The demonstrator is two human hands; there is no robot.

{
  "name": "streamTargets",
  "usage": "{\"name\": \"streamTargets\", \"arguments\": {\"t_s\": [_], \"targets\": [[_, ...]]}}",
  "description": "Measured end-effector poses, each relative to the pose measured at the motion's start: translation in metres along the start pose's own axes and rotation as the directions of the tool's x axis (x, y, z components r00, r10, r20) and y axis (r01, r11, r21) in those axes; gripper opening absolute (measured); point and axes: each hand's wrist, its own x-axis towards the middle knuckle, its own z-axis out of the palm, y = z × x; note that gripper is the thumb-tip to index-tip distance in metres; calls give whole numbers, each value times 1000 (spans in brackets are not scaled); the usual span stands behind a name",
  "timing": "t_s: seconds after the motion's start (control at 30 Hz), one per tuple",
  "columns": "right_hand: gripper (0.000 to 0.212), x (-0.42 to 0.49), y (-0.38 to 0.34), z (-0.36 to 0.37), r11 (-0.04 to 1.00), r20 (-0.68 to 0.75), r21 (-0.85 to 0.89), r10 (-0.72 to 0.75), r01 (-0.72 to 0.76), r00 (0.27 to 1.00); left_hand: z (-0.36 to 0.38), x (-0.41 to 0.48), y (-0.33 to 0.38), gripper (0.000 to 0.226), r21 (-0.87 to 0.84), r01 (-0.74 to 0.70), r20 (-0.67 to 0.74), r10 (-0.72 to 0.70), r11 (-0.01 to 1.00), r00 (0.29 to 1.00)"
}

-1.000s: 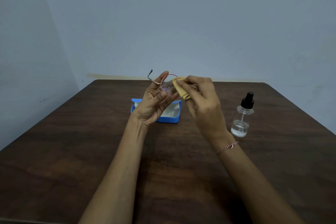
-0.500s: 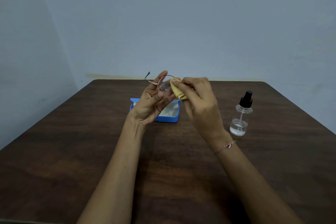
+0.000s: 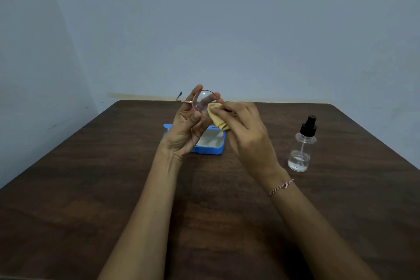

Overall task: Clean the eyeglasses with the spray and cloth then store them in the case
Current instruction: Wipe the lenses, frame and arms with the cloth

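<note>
My left hand (image 3: 185, 129) holds thin pink-rimmed eyeglasses (image 3: 204, 100) upright above the table, fingers around a round lens, one temple arm sticking out to the left. My right hand (image 3: 245, 129) pinches a folded yellow cloth (image 3: 217, 118) against the lower right edge of that lens. Behind and below both hands lies the open blue case (image 3: 210, 149) with a white lining, partly hidden by my left hand. A clear spray bottle (image 3: 301, 145) with a black pump top stands upright to the right, apart from both hands.
Everything rests on a dark brown wooden table (image 3: 113, 188) pushed against a pale blue wall. A thin bracelet (image 3: 280, 187) is on my right wrist.
The cloth has slid from the lens's upper part down to its lower right edge, leaving more of the lens bare. Both hands stay in about the same place.
</note>
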Motion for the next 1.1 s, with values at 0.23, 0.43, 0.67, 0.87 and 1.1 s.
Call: {"name": "streamTargets", "arguments": {"t_s": [0.23, 0.43, 0.67, 0.87, 1.1], "targets": [[31, -1, -3, 2, 996, 68, 10, -90, 89, 994, -4, 2, -1, 46, 9, -41, -43, 41, 999, 998], [27, 0, 7, -6, 999, 39, 5, -36, 36, 999, -3, 2, 2, 46, -60, -78, -90, 73, 995, 993], [24, 0, 3, -3, 997, 28, 20, -76, 76, 997, -2, 2, -3, 46, -17, -34, -33, 33, 999, 999], [32, 0, 8, -5, 997, 35, -13, -77, 77, 996, -2, 1, -1, 41, -79, -43, -43, 40, 996, 998], [31, 1, 17, -9, 998, -66, 9, 58, -58, 996, -4, 1, -2, 41, -44, -27, -39, 25, 999, 999]]}}
